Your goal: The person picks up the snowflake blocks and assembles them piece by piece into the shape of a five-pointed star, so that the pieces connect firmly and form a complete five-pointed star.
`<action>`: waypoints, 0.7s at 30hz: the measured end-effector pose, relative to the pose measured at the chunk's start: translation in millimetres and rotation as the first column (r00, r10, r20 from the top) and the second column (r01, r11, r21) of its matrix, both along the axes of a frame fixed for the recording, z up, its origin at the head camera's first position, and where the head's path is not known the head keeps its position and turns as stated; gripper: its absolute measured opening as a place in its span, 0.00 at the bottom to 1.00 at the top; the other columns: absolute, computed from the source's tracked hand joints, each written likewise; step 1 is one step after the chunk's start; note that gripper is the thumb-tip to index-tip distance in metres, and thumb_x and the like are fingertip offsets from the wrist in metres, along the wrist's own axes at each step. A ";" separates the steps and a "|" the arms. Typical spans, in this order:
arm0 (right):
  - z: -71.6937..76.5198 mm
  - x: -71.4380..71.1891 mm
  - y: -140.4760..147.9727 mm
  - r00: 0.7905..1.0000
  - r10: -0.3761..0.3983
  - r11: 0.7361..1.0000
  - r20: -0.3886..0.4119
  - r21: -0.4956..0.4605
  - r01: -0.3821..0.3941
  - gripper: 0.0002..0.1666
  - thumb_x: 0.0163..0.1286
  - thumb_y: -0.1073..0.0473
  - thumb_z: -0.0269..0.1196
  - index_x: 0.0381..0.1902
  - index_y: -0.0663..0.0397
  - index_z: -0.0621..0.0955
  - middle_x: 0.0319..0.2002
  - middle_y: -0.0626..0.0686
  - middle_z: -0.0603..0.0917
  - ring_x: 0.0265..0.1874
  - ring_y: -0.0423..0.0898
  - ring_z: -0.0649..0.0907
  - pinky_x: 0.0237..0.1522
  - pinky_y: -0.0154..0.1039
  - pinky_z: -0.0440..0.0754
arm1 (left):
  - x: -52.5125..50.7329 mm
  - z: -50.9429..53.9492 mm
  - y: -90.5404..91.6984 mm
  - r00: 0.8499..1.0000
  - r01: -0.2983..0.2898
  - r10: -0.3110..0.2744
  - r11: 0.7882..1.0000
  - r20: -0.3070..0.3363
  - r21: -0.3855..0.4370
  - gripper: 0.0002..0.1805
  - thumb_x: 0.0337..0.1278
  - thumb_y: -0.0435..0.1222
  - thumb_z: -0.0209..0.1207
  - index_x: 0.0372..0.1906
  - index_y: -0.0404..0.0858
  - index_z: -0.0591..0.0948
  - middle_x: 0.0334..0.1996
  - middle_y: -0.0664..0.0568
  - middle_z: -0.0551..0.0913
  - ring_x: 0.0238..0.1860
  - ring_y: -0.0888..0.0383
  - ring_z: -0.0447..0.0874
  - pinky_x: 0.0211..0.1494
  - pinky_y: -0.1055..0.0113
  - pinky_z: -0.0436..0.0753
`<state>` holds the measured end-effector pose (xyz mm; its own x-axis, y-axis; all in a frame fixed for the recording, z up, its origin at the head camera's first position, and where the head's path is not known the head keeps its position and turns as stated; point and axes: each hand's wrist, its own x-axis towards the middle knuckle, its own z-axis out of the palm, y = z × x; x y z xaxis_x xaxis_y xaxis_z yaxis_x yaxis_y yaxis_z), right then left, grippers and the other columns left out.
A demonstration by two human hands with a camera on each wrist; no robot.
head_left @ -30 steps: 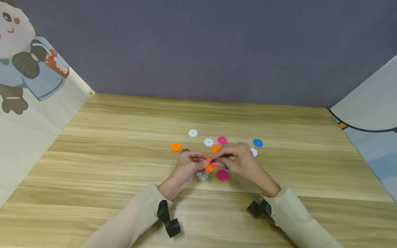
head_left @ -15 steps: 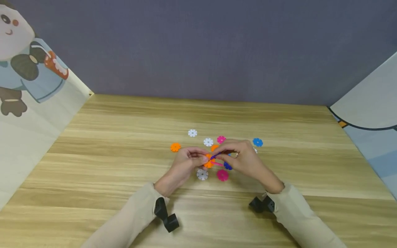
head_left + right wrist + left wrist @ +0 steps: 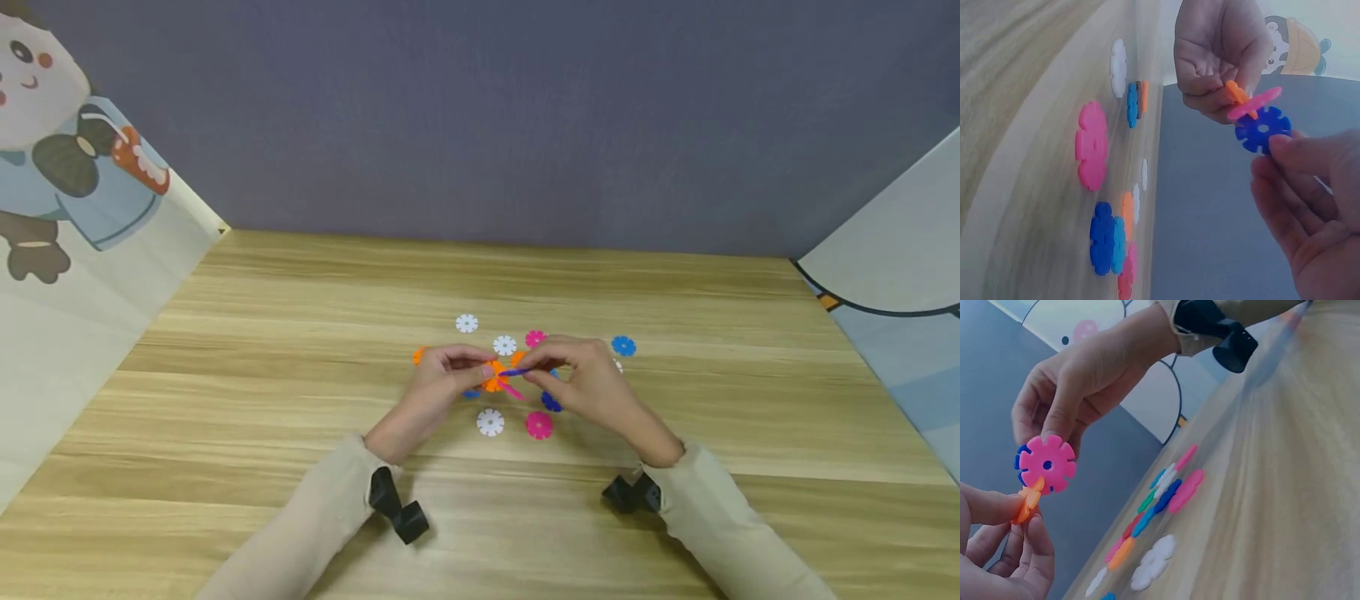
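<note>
In the head view my left hand (image 3: 438, 387) pinches an orange notched plastic disc (image 3: 493, 379) by its edge. A pink notched disc (image 3: 1063, 456) is slotted into the orange one at an angle. My right hand (image 3: 588, 379) pinches a dark blue notched disc (image 3: 1263, 132) between thumb and forefinger. In the right wrist view the blue disc meets the pink and orange pair; whether it is slotted in I cannot tell. All three discs are held above the table.
Loose notched discs lie around the hands on the wooden table (image 3: 300, 333): a pink disc (image 3: 539, 425), white discs (image 3: 491, 422), a dark blue disc (image 3: 552, 402) and a light blue disc (image 3: 623, 346). A grey partition (image 3: 510, 125) stands behind.
My left hand has moved left and slightly away from me with the orange and pink discs. The right hand has shifted slightly, and more of its blue disc shows between the hands.
</note>
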<state>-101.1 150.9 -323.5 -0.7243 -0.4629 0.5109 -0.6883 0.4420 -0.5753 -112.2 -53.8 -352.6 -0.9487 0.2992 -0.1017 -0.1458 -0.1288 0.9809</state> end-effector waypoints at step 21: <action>-5.3 11.5 -0.9 0.994 -0.056 0.997 0.098 0.054 0.051 0.07 0.54 0.72 0.69 0.31 0.59 0.84 0.30 0.51 0.86 0.27 0.42 0.84 0.32 0.32 0.83 | -16.2 0.1 -45.7 0.937 0.346 -0.347 0.917 0.029 -0.199 0.06 0.49 0.23 0.61 0.32 0.34 0.83 0.22 0.60 0.84 0.26 0.65 0.81 0.33 0.73 0.80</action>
<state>-89.6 150.0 -328.9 -0.7948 -0.4459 0.4117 -0.6033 0.5075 -0.6152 -128.4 -99.5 -352.5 -0.7900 0.5839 -0.1869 -0.1396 0.1256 0.9822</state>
